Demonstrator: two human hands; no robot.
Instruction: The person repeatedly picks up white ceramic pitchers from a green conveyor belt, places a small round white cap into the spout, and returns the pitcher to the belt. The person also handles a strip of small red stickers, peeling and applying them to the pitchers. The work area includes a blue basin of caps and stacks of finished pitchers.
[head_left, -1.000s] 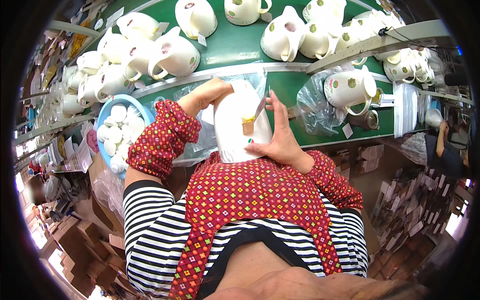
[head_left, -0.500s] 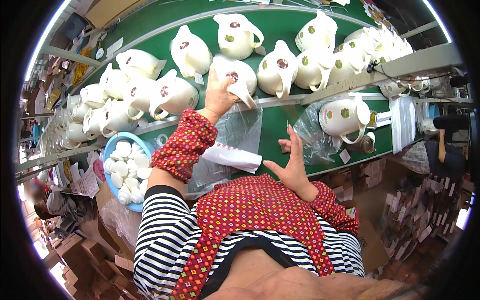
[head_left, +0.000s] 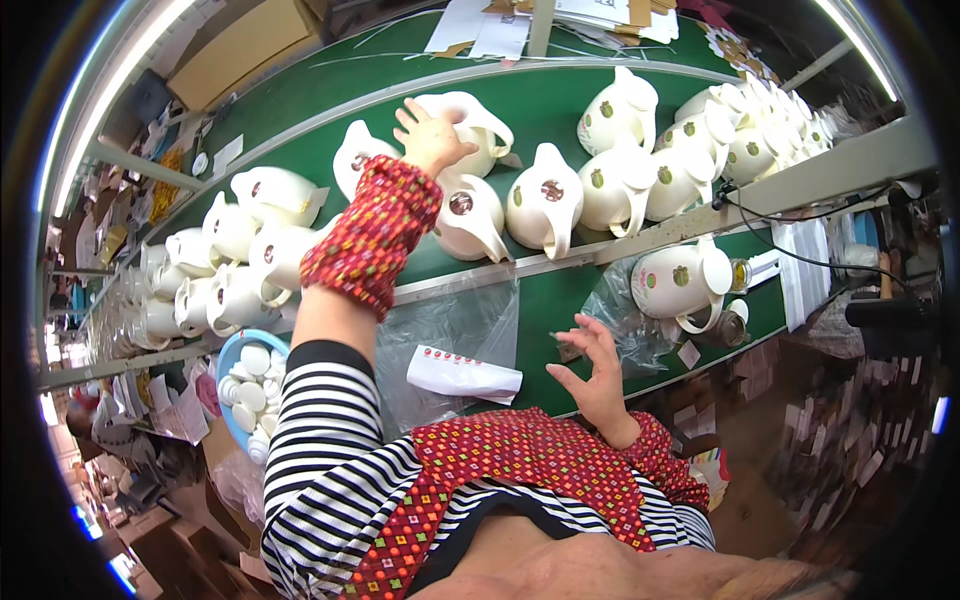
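My left hand (head_left: 432, 140) reaches over the green conveyor belt, fingers spread, against or just above a white pitcher (head_left: 482, 112) in the back row. Whether it touches the pitcher I cannot tell. Just below that hand stands another white pitcher (head_left: 468, 222) with a brown oval mark, its handle towards me. My right hand (head_left: 600, 380) hovers over the near green worktop, empty, with thumb and fingers apart. Beyond it a pitcher (head_left: 668, 282) with a lid lies on a clear plastic bag (head_left: 618, 318). A white paper sheet with red dots (head_left: 465, 376) rests between my arms.
A blue basin (head_left: 225, 362) full of white lids (head_left: 252, 392) stands at left. More pitchers line the belt on both sides. A metal rail (head_left: 840, 165) divides belt from worktop, with a black cable (head_left: 800, 252) hanging over it. Clear plastic sheeting (head_left: 410, 335) covers part of the worktop.
My left hand has moved farther away, from the nearer pitcher to the one behind it, and its fingers have spread. My right hand stays over the worktop. The view has tilted up.
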